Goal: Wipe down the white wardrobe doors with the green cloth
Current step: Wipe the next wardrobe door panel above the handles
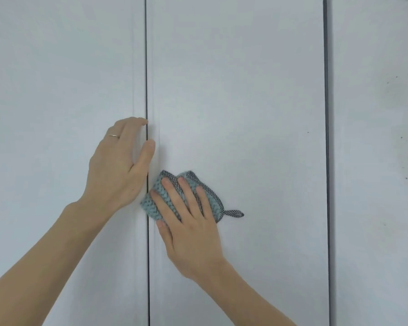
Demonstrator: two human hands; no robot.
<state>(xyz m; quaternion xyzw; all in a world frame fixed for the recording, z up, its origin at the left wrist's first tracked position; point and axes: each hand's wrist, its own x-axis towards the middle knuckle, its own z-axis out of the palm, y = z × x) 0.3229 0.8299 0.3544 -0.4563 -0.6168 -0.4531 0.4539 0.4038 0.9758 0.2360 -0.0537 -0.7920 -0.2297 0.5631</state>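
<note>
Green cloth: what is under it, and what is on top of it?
The right hand presses flat on the green cloth, which lies against the middle wardrobe door; the door surface beneath is covered.

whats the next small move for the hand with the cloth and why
Probably slide the right hand and the green cloth rightward across the middle door. The cloth sits pressed flat at that door's left edge, beside the gap where the left hand rests.
</note>
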